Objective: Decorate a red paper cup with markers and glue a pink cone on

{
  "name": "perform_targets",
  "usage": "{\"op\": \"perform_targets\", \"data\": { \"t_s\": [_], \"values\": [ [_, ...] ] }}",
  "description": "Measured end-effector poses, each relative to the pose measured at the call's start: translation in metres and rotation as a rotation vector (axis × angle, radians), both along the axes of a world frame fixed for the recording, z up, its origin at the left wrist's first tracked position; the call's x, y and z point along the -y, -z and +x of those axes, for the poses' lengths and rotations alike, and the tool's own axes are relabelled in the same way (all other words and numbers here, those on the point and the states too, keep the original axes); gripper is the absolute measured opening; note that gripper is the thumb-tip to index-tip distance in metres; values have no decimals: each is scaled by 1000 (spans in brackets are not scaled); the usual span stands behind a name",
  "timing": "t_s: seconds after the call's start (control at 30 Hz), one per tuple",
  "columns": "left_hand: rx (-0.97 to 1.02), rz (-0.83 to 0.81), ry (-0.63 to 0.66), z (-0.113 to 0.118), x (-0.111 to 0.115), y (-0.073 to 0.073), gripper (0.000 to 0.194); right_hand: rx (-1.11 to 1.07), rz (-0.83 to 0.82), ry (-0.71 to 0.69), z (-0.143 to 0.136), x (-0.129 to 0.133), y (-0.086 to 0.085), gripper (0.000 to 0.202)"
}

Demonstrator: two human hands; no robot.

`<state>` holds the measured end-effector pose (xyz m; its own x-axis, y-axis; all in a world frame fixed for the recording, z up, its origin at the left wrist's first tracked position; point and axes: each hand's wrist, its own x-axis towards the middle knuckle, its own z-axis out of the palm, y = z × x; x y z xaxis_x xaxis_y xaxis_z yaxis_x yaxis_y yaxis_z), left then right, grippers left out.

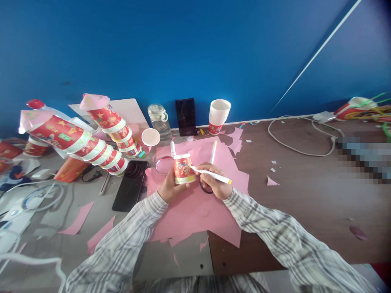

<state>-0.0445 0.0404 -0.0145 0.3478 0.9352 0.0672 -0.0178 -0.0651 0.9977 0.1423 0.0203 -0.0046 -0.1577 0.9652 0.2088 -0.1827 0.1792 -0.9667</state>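
My left hand (171, 188) grips a red patterned paper cup (183, 167), held upside down with a yellow band near its lower rim. In my right hand (215, 181) is a white marker pen (214, 175) with a yellow end, its tip at the cup's right side. Pink paper (195, 215) lies under both hands. Beside the cup are a white pen cap or marker (172, 149) and another white marker (213, 151). Scissors (206, 187) lie partly hidden beneath my right hand.
Two towers of red cups with pink tops (79, 140) (114, 126) stand at left. A black phone (130, 187) lies near them. Along the wall are a glass bottle (159, 122), an upright phone (185, 117) and stacked cups (219, 116). A white cable (293, 148) curls at right.
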Motion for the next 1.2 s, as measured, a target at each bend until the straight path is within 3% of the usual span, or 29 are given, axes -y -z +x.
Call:
{"op": "perform_targets", "data": {
  "t_s": [0.2, 0.37, 0.53, 0.7, 0.87, 1.03, 1.2],
  "values": [
    [-17, -15, 8, 0, 0, 0, 73, 16, 49, -55, 0, -1, -1, 19],
    [-23, -3, 3, 0, 0, 2, 73, 1, 77, -5, 0, -1, -1, 19],
    [-40, 7, 4, -1, 1, 2, 76, 22, 26, -106, -1, 0, -1, 17],
    [-41, -1, -2, 0, 1, -1, 77, -21, 64, -20, -1, 0, 0, 19],
    [-29, -5, 2, 0, 0, 0, 77, -1, -15, -125, -1, 0, -2, 17],
    [-3, -1, 18, 0, -1, -1, 70, -58, -43, 16, -1, -1, -3, 19],
    [-22, -8, -4, 0, 0, -4, 71, -30, -93, -96, -1, 1, -4, 15]
  ]
}}
